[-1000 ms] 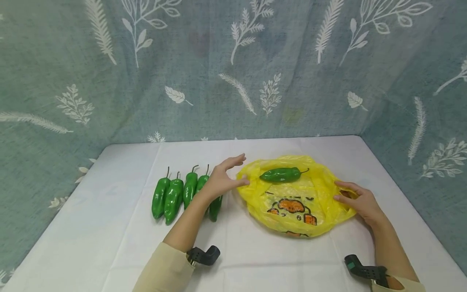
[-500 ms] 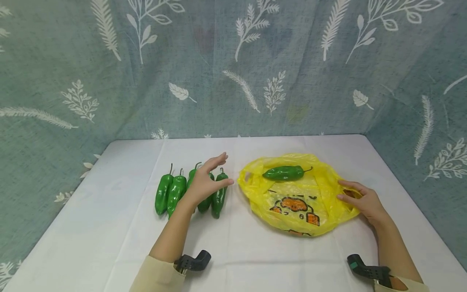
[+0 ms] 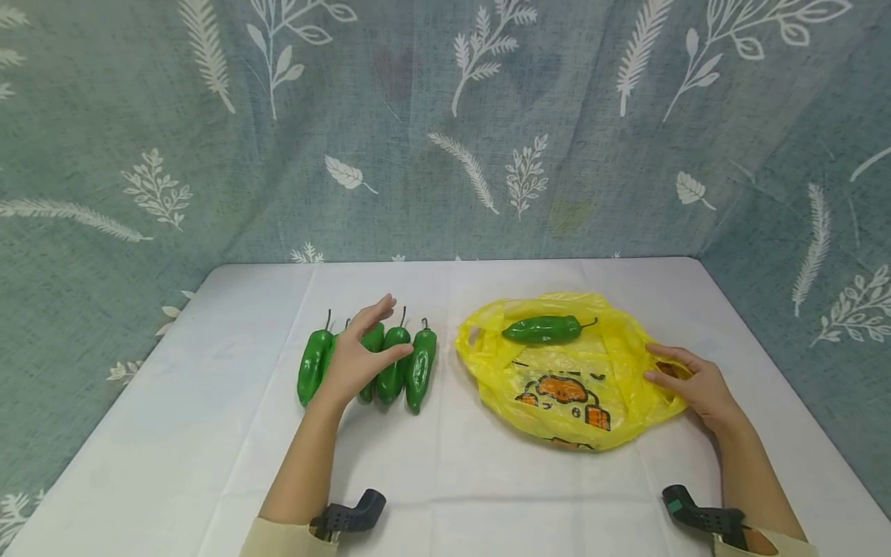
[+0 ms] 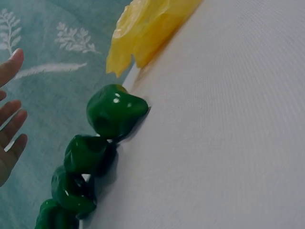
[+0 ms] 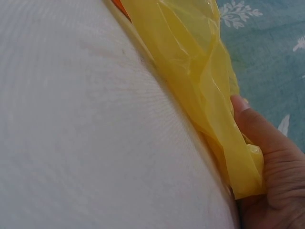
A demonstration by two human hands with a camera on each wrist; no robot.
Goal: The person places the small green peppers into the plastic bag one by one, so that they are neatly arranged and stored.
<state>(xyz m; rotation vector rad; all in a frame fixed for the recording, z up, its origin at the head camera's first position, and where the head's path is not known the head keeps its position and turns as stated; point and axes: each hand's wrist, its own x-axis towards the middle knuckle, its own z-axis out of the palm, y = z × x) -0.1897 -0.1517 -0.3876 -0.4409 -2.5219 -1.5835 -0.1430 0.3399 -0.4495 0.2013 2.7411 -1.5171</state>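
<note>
Beyond both hands hangs a grey-green cloth backdrop (image 3: 445,128) printed with white leaves, and beneath them spreads a white-covered table (image 3: 515,499). Between the hands, just inside the right one's hold, lies a yellow thin plastic bag (image 3: 557,360) with an orange-and-black print, its mouth gaping upward. The right hand (image 3: 696,391) pinches the near side of its rim between thumb and fingers, I'd guess to keep the bag steady and that mouth from sagging. The left hand (image 3: 355,352) holds nothing: its thumb stands wide of the fingers over a row of five long, glossy green peppers (image 3: 393,371), apart from them in the left wrist view. They lie side by side, stems pointing away from the person, perhaps for easy picking; the hand partly hides the second and third. One more green pepper (image 3: 546,330) rests within the bag, well apart from the right hand's pinch, stem toward it. Smallest are the black wrist cameras (image 3: 351,514), one behind each hand.
</note>
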